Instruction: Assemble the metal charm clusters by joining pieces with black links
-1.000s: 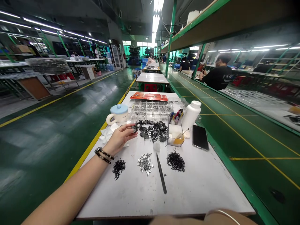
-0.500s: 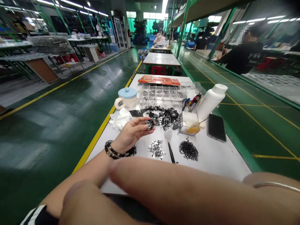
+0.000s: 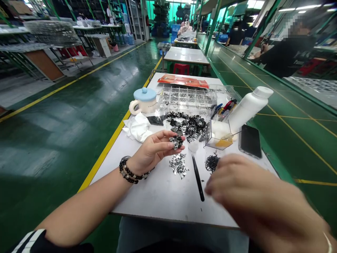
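My left hand (image 3: 150, 153) is closed, its thumb and fingertips gripping a small black-and-silver metal part (image 3: 176, 142) above the table. My right hand (image 3: 237, 182) is blurred at the lower right, fingers curled; whether it holds anything cannot be made out. Just beyond its fingers lies a heap of small black curved pieces (image 3: 211, 163). Black tweezers (image 3: 198, 179) rest on the table between my hands. A scatter of small silvery pieces (image 3: 179, 165) lies below the held part. Behind it spreads a pile of black metal parts (image 3: 193, 125).
A lidded mug (image 3: 144, 102) and crumpled tissue (image 3: 138, 128) stand at the left. Further back are a clear compartment tray (image 3: 186, 100) and an orange packet (image 3: 184, 81). Toward the right are a clear box (image 3: 218, 137), a white bottle (image 3: 251, 107) and a phone (image 3: 250, 141).
My right hand has moved away from close before the camera, down and to the right over the table. The tweezers now show in full. My left hand still grips the metal part.
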Demonstrator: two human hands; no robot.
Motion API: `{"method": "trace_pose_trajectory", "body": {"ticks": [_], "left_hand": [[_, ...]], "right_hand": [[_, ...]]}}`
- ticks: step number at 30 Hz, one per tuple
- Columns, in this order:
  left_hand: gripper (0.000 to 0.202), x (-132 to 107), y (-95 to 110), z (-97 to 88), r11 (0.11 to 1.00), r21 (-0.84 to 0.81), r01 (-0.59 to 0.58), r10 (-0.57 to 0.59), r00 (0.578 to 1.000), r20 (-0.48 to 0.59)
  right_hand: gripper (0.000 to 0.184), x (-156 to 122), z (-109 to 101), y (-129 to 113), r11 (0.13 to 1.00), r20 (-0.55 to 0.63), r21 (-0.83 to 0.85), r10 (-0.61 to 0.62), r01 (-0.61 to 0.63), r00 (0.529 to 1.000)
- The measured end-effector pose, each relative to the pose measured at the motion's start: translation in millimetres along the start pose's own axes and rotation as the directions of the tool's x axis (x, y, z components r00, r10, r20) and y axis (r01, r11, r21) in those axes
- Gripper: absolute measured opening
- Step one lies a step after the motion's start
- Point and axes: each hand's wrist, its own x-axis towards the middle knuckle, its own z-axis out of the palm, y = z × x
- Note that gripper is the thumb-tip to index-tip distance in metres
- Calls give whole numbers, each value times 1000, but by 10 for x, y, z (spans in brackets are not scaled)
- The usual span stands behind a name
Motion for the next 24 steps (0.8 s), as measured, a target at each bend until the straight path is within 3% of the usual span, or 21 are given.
{"method": "trace_pose_trajectory", "body": {"ticks": [2, 3, 5, 8, 11, 14, 24], "left_hand": [[20, -16, -13, 19, 1000, -5, 1, -1, 1000, 17], [20, -25, -19, 27, 1000, -8, 1, -1, 1000, 25], [19, -43, -31, 37, 1000, -8, -3, 3, 999, 47], [19, -64, -45, 40, 1000, 5, -25, 25, 995, 95], [20, -75, -54, 42, 999, 15, -46, 44, 989, 143], [21, -93, -72, 57, 998, 13, -53, 50, 983, 178], [27, -125, -158, 56, 997, 58, -41, 28, 979, 201]], "right_hand": [[14, 82, 81, 266, 991, -31, -84, -102, 99, 994], [8, 106, 136, 398, 981, -74, -190, -59, 44, 995], [16, 125, 239, 622, 940, -124, -317, 88, -124, 988], [25, 139, 345, 822, 857, -130, -377, 326, -351, 936], [31, 179, 419, 899, 770, -111, -415, 486, -484, 867], [39, 230, 486, 932, 726, -79, -428, 563, -538, 823], [38, 239, 641, 1033, 680, -57, -454, 623, -576, 780]]}}
